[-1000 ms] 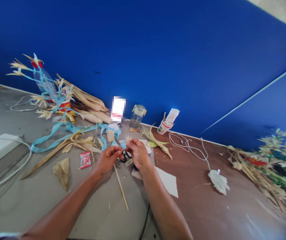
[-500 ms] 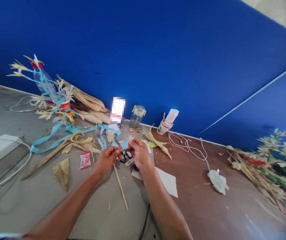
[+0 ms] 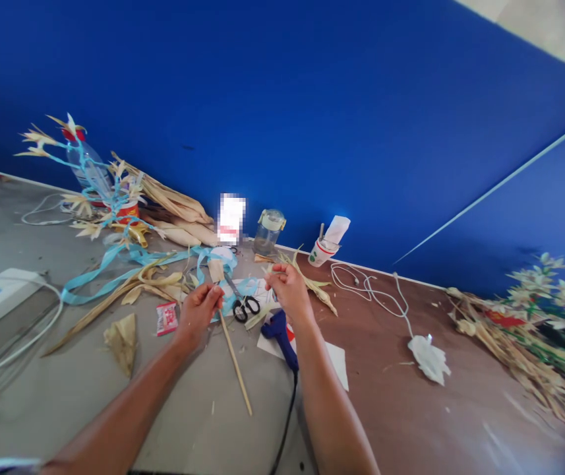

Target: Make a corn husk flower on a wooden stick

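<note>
My left hand (image 3: pixel 199 315) is closed in a pinch above the top end of a thin wooden stick (image 3: pixel 235 367); what its fingertips hold is too small to make out. Level with it, my right hand (image 3: pixel 289 290) pinches too, with something small and pale at its fingertips that I cannot identify. Between the hands lie scissors (image 3: pixel 246 308) with black handles, their blades pointing away. Pale blue ribbon (image 3: pixel 248 285) is spread around the blades. A blue glue gun (image 3: pixel 282 338) rests just below my right hand on white paper (image 3: pixel 336 363), its cord running toward me.
Dried corn husks (image 3: pixel 168 194) and a blue-stemmed husk flower branch (image 3: pixel 84 161) stand left. A lidded jar (image 3: pixel 269 231) and a white cup (image 3: pixel 322 251) are by the wall. Further items are a red packet (image 3: pixel 167 318), a power strip (image 3: pixel 0 297) and a husk bunch (image 3: pixel 514 343) at right.
My hands have moved apart, the right one rightward and the left one leftward. The scissors and the glue gun between and below them now show more fully.
</note>
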`<action>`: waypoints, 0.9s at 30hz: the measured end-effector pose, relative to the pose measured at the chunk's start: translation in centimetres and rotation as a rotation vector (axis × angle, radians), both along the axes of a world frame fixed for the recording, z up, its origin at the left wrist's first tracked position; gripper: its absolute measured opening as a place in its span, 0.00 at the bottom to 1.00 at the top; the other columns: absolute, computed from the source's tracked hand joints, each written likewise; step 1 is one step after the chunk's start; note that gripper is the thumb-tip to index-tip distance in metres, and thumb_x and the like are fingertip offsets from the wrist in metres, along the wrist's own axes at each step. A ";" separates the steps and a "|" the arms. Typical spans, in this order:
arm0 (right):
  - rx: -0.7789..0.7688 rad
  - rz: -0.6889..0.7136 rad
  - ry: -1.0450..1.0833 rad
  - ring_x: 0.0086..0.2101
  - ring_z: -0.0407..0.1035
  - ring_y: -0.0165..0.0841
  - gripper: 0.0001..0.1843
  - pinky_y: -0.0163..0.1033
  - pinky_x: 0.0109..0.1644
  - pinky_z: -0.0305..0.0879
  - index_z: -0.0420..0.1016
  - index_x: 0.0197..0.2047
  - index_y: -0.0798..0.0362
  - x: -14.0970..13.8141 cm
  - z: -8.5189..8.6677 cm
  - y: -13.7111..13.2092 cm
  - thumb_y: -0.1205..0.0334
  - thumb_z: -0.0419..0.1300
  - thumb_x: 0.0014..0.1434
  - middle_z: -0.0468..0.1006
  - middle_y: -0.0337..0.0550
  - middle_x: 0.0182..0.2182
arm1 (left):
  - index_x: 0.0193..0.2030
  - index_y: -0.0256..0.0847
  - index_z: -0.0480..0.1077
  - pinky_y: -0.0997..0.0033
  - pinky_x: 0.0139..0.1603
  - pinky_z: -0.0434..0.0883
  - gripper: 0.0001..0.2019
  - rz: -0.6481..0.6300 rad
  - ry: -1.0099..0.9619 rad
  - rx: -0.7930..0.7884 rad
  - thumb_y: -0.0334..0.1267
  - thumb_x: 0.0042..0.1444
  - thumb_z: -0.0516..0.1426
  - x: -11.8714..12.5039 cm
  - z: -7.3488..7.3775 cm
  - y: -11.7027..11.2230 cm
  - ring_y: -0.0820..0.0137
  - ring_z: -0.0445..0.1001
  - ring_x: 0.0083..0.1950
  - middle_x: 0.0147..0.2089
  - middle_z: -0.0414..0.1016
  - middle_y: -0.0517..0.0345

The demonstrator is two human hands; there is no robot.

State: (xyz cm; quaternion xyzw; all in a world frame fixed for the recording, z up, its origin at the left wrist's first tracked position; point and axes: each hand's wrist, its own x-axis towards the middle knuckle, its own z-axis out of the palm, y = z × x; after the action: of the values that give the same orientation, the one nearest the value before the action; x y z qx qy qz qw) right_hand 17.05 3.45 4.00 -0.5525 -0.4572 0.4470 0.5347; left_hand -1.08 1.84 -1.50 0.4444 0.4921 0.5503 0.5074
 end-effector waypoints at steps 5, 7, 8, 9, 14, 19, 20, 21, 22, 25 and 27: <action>0.069 -0.103 -0.360 0.24 0.66 0.32 0.13 0.38 0.33 0.60 0.67 0.41 0.54 1.0 -0.1 0.4 0.61 0.58 0.50 0.72 0.34 0.19 | 0.33 0.39 0.68 0.78 0.20 0.56 0.13 0.075 -0.014 0.047 0.47 0.50 0.59 -0.4 -0.6 0.6 0.79 0.59 0.20 0.24 0.66 0.65; 0.065 -0.116 -0.482 0.28 0.69 0.34 0.16 0.39 0.37 0.62 0.68 0.44 0.56 1.6 -0.1 0.6 0.63 0.57 0.51 0.74 0.37 0.23 | 0.36 0.40 0.67 0.78 0.21 0.58 0.11 0.104 -0.027 0.071 0.45 0.51 0.58 -0.6 -0.7 0.7 0.78 0.61 0.22 0.27 0.68 0.63; 0.050 -0.122 -0.554 0.30 0.70 0.35 0.18 0.39 0.39 0.62 0.68 0.47 0.57 2.0 -0.1 0.7 0.64 0.56 0.51 0.76 0.39 0.26 | 0.38 0.41 0.67 0.77 0.22 0.60 0.11 0.118 -0.026 0.077 0.44 0.51 0.58 -0.7 -0.7 0.8 0.78 0.62 0.23 0.29 0.68 0.63; 0.026 -0.131 -0.629 0.33 0.71 0.36 0.20 0.39 0.41 0.62 0.68 0.49 0.57 2.3 -0.1 0.8 0.65 0.56 0.52 0.77 0.42 0.29 | 0.40 0.41 0.67 0.77 0.23 0.61 0.12 0.132 -0.014 0.078 0.43 0.51 0.58 -0.7 -0.8 0.8 0.78 0.63 0.23 0.30 0.68 0.63; -0.169 -0.213 -0.913 0.43 0.72 0.42 0.20 0.40 0.44 0.61 0.69 0.53 0.56 5.3 -0.1 1.0 0.64 0.56 0.56 0.79 0.51 0.39 | 0.42 0.41 0.69 0.75 0.25 0.61 0.14 0.189 0.215 0.104 0.45 0.51 0.57 -1.0 -1.4 1.2 0.74 0.64 0.25 0.25 0.65 0.65; -0.237 -0.374 -0.935 0.44 0.72 0.45 0.21 0.42 0.45 0.62 0.69 0.53 0.57 9.0 -0.2 0.9 0.62 0.55 0.57 0.79 0.54 0.41 | 0.39 0.41 0.72 0.69 0.37 0.66 0.11 0.176 0.502 0.263 0.42 0.55 0.53 -1.3 -2.0 1.6 0.69 0.70 0.34 0.35 0.74 0.56; -0.224 -0.387 -0.943 0.45 0.72 0.45 0.22 0.43 0.46 0.62 0.69 0.54 0.58 9.5 -0.2 0.9 0.61 0.56 0.57 0.79 0.55 0.42 | 0.39 0.41 0.72 0.68 0.39 0.66 0.11 0.173 0.532 0.281 0.42 0.56 0.53 -1.3 -2.1 1.6 0.68 0.70 0.36 0.37 0.74 0.55; -0.205 -0.388 -0.954 0.46 0.71 0.45 0.24 0.43 0.47 0.62 0.68 0.56 0.59 9.7 -0.3 0.9 0.61 0.56 0.57 0.78 0.56 0.43 | 0.40 0.41 0.72 0.67 0.40 0.67 0.11 0.173 0.557 0.290 0.42 0.56 0.52 -1.4 -2.0 1.5 0.67 0.71 0.38 0.38 0.75 0.54; -0.181 -0.375 -0.962 0.47 0.71 0.44 0.24 0.43 0.48 0.62 0.68 0.56 0.59 9.7 -0.3 1.0 0.60 0.56 0.57 0.77 0.57 0.45 | 0.40 0.42 0.72 0.67 0.41 0.67 0.11 0.173 0.576 0.294 0.42 0.57 0.52 -1.4 -2.0 1.5 0.66 0.71 0.38 0.38 0.75 0.54; -0.115 -0.259 -0.928 0.47 0.71 0.41 0.20 0.41 0.50 0.62 0.72 0.53 0.56 8.7 -0.3 1.1 0.61 0.55 0.58 0.78 0.54 0.45 | 0.40 0.42 0.71 0.66 0.41 0.67 0.11 0.162 0.610 0.293 0.42 0.57 0.51 -1.4 -1.9 1.4 0.65 0.71 0.40 0.38 0.75 0.54; -0.086 -0.154 -0.873 0.43 0.73 0.38 0.15 0.40 0.48 0.63 0.76 0.46 0.54 7.3 -0.3 1.2 0.61 0.56 0.58 0.80 0.48 0.42 | 0.41 0.42 0.71 0.66 0.41 0.67 0.11 0.147 0.615 0.297 0.42 0.57 0.51 -1.3 -1.9 1.3 0.65 0.71 0.40 0.38 0.75 0.54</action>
State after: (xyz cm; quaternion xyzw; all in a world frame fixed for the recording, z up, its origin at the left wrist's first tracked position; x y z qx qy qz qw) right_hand 24.37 4.68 3.74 -0.7438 -0.5785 0.1492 0.2997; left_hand -2.34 3.12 -3.42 0.6216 0.5672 0.4915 0.2243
